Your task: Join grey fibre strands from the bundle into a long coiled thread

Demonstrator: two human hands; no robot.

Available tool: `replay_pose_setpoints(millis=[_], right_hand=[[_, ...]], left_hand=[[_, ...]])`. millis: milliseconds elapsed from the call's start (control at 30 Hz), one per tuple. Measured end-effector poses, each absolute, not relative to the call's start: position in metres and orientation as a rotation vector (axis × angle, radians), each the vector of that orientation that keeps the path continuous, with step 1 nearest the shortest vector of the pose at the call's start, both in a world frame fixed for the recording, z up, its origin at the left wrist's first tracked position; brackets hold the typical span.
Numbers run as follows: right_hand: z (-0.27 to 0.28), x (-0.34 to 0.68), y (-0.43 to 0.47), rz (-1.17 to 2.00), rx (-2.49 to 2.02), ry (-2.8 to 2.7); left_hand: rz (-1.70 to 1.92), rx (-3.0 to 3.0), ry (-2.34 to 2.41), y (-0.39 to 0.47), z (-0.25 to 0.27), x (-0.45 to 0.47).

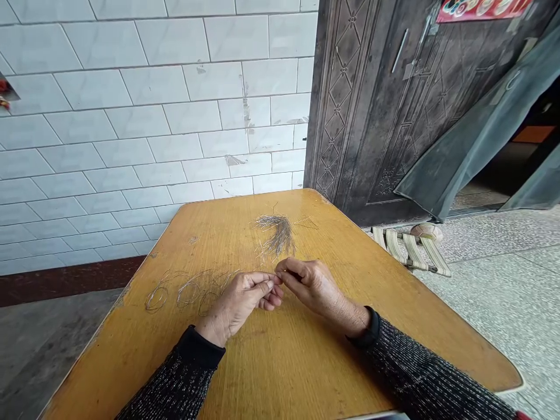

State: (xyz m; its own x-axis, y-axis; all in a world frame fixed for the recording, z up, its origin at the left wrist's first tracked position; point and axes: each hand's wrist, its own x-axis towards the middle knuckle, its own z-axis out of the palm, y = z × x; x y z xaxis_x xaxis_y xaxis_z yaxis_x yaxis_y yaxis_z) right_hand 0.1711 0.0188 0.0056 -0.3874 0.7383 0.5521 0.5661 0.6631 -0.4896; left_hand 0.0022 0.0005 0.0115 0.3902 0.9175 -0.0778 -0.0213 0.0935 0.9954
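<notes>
My left hand (pixel 245 300) and my right hand (pixel 312 286) meet fingertip to fingertip over the middle of the wooden table (pixel 284 361). Both are closed in a pinch on a thin wire (pixel 265 273), of which only a short stretch shows; the fingers cover the rest. Just beyond the hands lies a bent bundle of thin metal wires (pixel 282 233), with loose strands sticking out. To the left of my left hand several wire loops rest on the tabletop, among them one ring of wire (pixel 156 298) and another ring of wire (pixel 188 293); my left hand partly hides the nearest ones.
A few stray wires (pixel 307 222) lie right of the bundle. White wall tiles (pixel 153 116) rise behind the table. At the right stand a dark carved door (pixel 376 105), a grey-green curtain (pixel 472 140) and a low strap stool (pixel 411 251) beside the table edge.
</notes>
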Motion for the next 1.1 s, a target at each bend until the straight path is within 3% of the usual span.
replay_pose_setpoints(millis=[600, 867, 1100], right_hand=[[0.004, 0.168, 0.012, 0.095, -1.001, -2.243], [0.007, 0.165, 0.015, 0.461, -0.966, -2.105], [0.005, 0.167, 0.025, 1.317, -0.799, -1.688]], left_hand=[[0.717, 1.512, 1.017, -0.003, 0.015, 0.004], [0.727, 1.247, 0.903, 0.003, 0.008, -0.001], [0.907, 1.007, 0.820, 0.011, 0.004, -0.006]])
